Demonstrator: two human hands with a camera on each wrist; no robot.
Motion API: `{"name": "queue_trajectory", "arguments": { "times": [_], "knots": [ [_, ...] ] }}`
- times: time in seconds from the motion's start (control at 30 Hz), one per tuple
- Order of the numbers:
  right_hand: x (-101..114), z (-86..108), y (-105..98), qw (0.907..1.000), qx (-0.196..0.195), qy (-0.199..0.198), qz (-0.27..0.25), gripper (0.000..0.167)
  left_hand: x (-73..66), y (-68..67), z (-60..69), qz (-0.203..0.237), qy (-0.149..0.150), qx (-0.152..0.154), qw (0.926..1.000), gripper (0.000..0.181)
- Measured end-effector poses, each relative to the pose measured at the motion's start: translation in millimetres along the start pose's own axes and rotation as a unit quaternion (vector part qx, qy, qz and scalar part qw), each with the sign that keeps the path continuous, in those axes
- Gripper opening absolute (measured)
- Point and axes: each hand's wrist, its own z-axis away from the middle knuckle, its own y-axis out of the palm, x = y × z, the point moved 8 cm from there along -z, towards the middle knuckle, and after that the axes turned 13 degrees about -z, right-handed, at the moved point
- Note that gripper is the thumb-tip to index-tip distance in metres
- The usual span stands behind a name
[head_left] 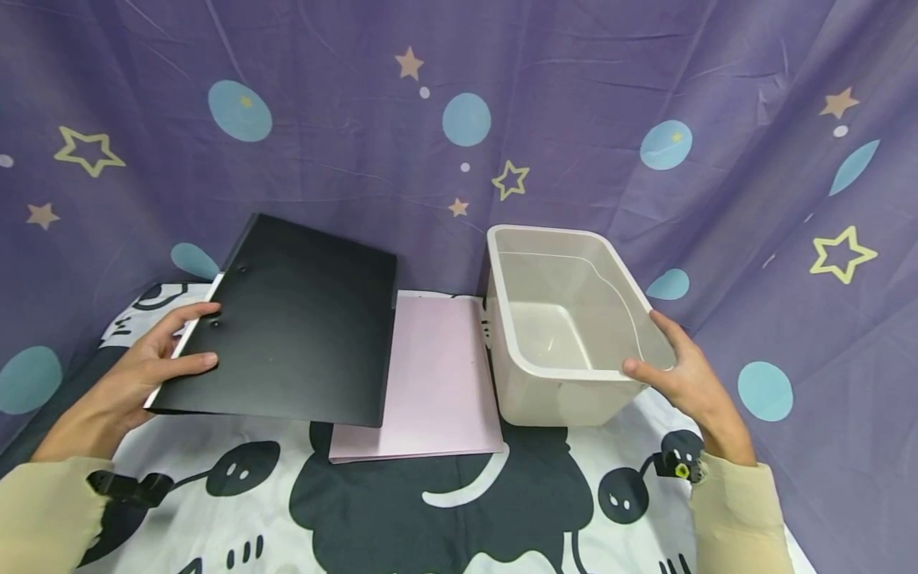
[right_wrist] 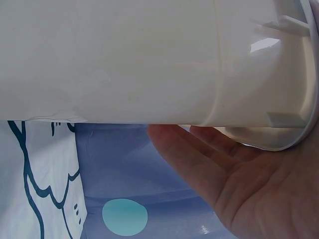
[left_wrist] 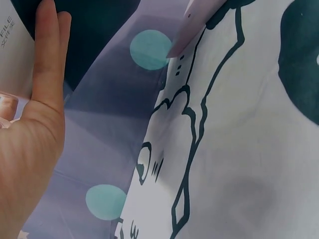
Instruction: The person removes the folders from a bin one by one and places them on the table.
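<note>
My left hand holds a black file folder by its white-edged spine, with the thumb on the cover. In the left wrist view the spine label reads FILE, and straight fingers lie along the folder. The folder is raised and tilted, and it overlaps a pink folder lying flat on the cloth. My right hand grips the near right corner of an off-white plastic bin, thumb at the rim and fingers along the outside. The bin's inside looks bare.
A white and dark cartoon-print cloth covers the table. Behind it hangs a purple curtain with stars and blue dots, close to the bin's back and the black folder's top edge. Dark straps with small devices sit at both wrists.
</note>
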Motion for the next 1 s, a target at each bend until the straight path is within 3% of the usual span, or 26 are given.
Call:
{"name": "queue_trajectory", "arguments": {
  "times": [0.3,0.7,1.0],
  "knots": [
    [1,0.3,1,1.0,0.002,0.0,0.002,0.092,10.4,-10.3,2.7,-0.039,-0.027,-0.031,0.9984,0.07],
    [1,-0.3,0,1.0,0.0,-0.002,0.006,0.092,25.0,-19.9,8.6,-0.139,-0.061,-0.063,0.9864,0.07],
    [-1,-1.0,0,0.9999,0.003,-0.01,0.004,0.092,33.3,-25.3,13.3,-0.14,-0.084,-0.068,0.9842,0.071]
  ]
}}
